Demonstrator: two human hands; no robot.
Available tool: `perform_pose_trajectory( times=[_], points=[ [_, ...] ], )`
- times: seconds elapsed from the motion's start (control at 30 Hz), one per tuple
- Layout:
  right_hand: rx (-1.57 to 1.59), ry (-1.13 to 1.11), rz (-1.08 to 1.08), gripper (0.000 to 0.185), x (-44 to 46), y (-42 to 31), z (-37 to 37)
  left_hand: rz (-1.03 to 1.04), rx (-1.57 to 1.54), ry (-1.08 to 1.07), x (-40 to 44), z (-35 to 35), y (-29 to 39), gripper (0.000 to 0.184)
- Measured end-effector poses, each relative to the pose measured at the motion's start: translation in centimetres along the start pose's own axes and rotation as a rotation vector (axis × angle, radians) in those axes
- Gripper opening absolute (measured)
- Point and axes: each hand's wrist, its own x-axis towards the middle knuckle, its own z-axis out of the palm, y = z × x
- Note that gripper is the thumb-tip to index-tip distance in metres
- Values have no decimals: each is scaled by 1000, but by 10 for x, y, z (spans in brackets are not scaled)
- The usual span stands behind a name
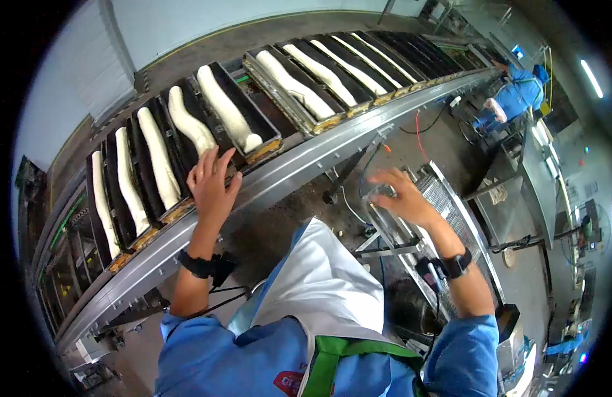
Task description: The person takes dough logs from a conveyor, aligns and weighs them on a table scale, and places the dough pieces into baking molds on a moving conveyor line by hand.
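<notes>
My left hand [213,182] is at the near end of a long dough strip [187,119] in a dark loaf pan, its fingers apart over the pan's rim. Whether the fingertips press on the dough I cannot tell. My right hand [406,198] hangs in the air above a metal mesh conveyor [445,198], with thumb and fingers apart and nothing between them. Another dough strip [223,109] lies in the pan just right of my left hand. To the left, several more pans hold dough strips [157,159], each lying lengthwise.
The pans rest on a curved conveyor with a steel side rail [279,169]. Farther along it are more filled pans [312,73] and dark pans without visible dough [418,53]. A co-worker in blue [517,92] is at the far right. Metal tables [517,212] stand at right.
</notes>
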Motion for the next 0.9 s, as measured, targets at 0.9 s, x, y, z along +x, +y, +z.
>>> perform_pose_trajectory(
  times=[0.9],
  points=[
    [-783, 416, 1281, 102, -344, -72, 224, 220, -137, -36, -39, -84, -141, 33]
  ],
)
